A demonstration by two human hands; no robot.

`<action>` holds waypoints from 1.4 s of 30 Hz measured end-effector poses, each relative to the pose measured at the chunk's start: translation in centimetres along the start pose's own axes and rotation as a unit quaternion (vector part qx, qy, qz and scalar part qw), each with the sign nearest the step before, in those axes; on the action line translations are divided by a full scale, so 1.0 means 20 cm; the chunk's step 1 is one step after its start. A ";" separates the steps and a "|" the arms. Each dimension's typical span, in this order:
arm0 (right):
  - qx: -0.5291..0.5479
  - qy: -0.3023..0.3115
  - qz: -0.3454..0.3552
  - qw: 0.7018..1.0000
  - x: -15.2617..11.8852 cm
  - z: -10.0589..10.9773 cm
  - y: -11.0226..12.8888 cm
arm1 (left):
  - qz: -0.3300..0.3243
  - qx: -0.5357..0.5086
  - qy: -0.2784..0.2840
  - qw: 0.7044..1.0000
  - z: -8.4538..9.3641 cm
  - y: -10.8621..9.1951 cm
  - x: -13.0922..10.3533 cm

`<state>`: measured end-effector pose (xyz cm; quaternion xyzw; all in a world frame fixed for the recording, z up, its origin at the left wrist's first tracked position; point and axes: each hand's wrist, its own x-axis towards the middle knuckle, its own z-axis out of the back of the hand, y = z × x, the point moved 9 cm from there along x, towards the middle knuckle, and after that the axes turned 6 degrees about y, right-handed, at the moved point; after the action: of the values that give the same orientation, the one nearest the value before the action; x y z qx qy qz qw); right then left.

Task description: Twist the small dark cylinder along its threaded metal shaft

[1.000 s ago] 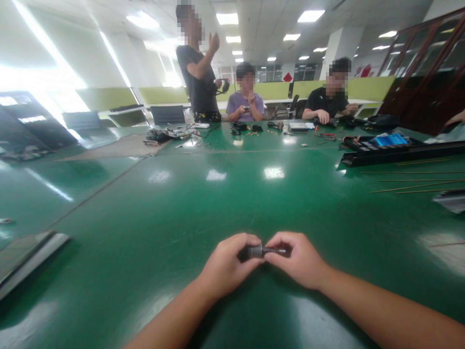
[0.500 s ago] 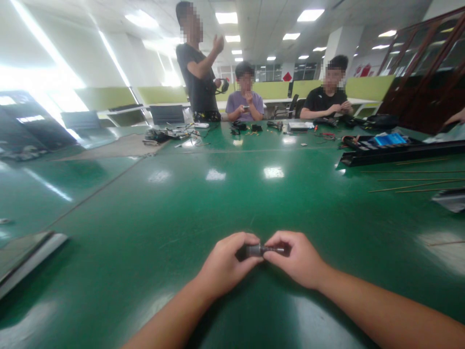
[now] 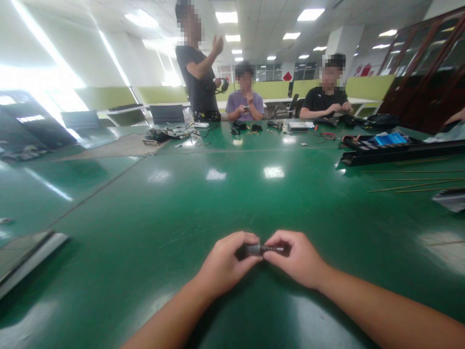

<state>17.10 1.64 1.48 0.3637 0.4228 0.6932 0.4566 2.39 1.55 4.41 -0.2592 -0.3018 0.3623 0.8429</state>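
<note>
Near the front of the green table (image 3: pixel 203 203), my left hand (image 3: pixel 228 264) is closed round the thick grey cylinder end of a small metal part (image 3: pixel 254 249). The fingers of my right hand (image 3: pixel 298 259) pinch the thinner dark shaft of the same part, whose bright tip points right. The part lies level between the two hands, low over the table. Its left end is hidden inside my left hand.
A flat panel (image 3: pixel 29 257) lies at the left edge. Tangled wires and parts (image 3: pixel 170 133) lie at the far side. Thin rods (image 3: pixel 417 180) and a black tray (image 3: pixel 385 150) are at the right. Three people (image 3: pixel 199 72) are beyond the table.
</note>
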 end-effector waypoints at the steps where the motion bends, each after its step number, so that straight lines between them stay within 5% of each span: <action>1: -0.002 0.000 -0.003 1.000 0.00 0.00 0.00 | -0.001 -0.001 0.000 1.000 0.00 0.00 0.00; 42: 0.017 0.003 -0.039 0.999 0.00 -0.01 -0.05 | 0.004 0.003 -0.005 1.000 0.02 0.01 0.00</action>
<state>17.28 1.86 0.61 0.3524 0.4503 0.6686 0.4755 2.10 1.76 4.55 -0.2565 -0.3038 0.3672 0.8408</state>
